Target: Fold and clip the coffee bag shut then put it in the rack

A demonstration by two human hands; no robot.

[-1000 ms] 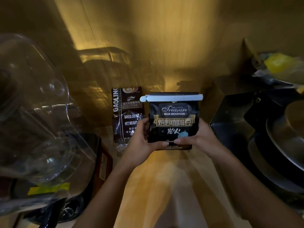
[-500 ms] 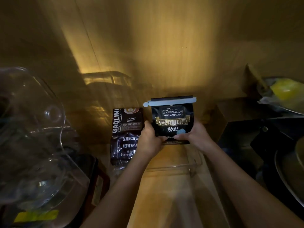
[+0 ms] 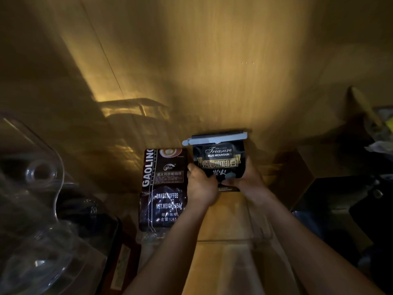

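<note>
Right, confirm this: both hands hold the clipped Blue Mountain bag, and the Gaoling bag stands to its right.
One detail is wrong. In the head view the Gaoling bag stands to the left of the Blue Mountain bag, not its right. The rest holds: left hand and right hand grip it, clip across its top.

Ahead, my way is closed by the wooden back wall [image 3: 212, 81]. On my left the Gaolin bag [image 3: 163, 188] stands just beside the clipped coffee bag [image 3: 219, 158], leaving no gap for my left hand [image 3: 201, 186]. Clear rack wall [image 3: 258, 228] bounds the right. The bare wooden shelf [image 3: 221, 262] toward its near edge is open.
</note>
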